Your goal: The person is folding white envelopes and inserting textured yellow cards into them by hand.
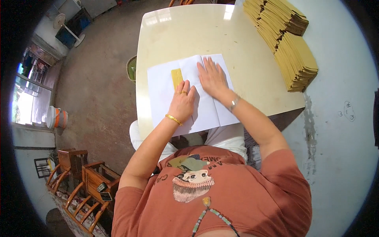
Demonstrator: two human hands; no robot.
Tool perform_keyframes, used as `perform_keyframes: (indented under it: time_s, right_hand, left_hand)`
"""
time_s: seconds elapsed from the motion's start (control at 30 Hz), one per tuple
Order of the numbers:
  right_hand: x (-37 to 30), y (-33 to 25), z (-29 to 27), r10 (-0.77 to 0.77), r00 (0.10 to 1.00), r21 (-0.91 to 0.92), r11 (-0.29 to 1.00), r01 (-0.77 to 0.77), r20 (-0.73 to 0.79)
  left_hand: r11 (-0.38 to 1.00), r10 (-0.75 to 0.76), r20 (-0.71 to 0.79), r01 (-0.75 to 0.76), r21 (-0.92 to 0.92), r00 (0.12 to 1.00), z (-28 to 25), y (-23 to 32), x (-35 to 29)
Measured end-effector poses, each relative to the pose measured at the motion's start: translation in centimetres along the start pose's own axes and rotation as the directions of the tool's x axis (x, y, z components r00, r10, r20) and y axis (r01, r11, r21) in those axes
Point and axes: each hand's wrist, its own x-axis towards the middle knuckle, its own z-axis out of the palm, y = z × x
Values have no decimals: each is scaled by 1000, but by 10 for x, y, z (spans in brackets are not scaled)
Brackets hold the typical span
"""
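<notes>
The left hand (182, 102) lies flat, palm down, fingers together, pressing on a large white paper sheet (162, 93); it grasps nothing. Rings sit on one finger and a gold bangle circles the wrist. Its fingertips touch the lower end of a small yellow paper strip (176, 78), a narrow matte rectangle lying on the sheet. The right hand (212, 77) is also open and flat, fingers spread a little, resting on a folded flap of the same sheet just right of the left hand; a silver bracelet is on its wrist.

The white sheet is thin and smooth, with visible fold creases, its right part turned over in a panel. It lies at the near edge of the surface (189, 35), slightly overhanging that edge toward the person's lap.

The surface is a glossy cream tabletop with rounded corners, reflecting light near its far edge. At its far right corner and along the right edge stands a thick fanned stack of yellow-brown paper sheets (290, 43), flat, with stepped, ragged edges, well apart from both hands.
</notes>
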Motion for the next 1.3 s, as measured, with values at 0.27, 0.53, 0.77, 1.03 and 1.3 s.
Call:
perform_keyframes:
  time_s: [0.27, 0.53, 0.77, 1.03, 1.3]
  right_hand:
    - [-129, -32, -75, -153, 951, 310, 949, 66, 267]
    - [-36, 1, -44, 326, 832, 837, 170, -520, 450]
    - [7, 8, -46, 218, 647, 639, 116, -760, 730]
    - [-8, -10, -42, 263, 727, 683, 248, -687, 635]
    - [-25, 3, -36, 220, 886, 875, 184, -449, 408]
  left_hand:
    - [1000, 16, -36, -16, 14, 999, 4, 0, -2]
    - [1000, 10, -45, -10, 14, 999, 12, -5, 0]
    - [1000, 3, -43, -3, -1, 999, 5, -4, 0]
    - [948, -90, -112, 50, -313, 990, -4, -14, -2]
    - [917, -396, -621, 330, -225, 677, -47, -89, -22]
